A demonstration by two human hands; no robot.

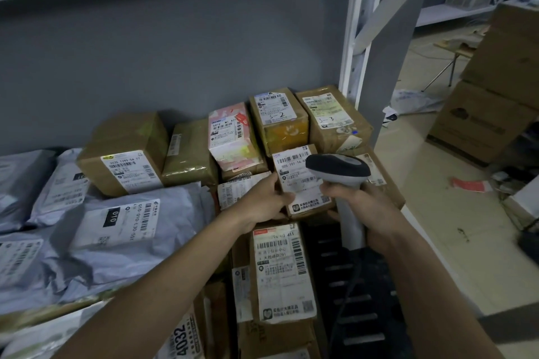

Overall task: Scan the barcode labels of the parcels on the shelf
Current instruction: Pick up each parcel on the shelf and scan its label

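1. head view: the left hand (264, 201) grips the left edge of a small cardboard parcel (303, 183) lying among others on the shelf (354, 52).
2. the right hand (364, 207) clasps a grey barcode scanner (339, 169), its head over the parcel's label (294, 167).

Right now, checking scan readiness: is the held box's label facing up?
Yes: the label faces up on the box the left hand grips.
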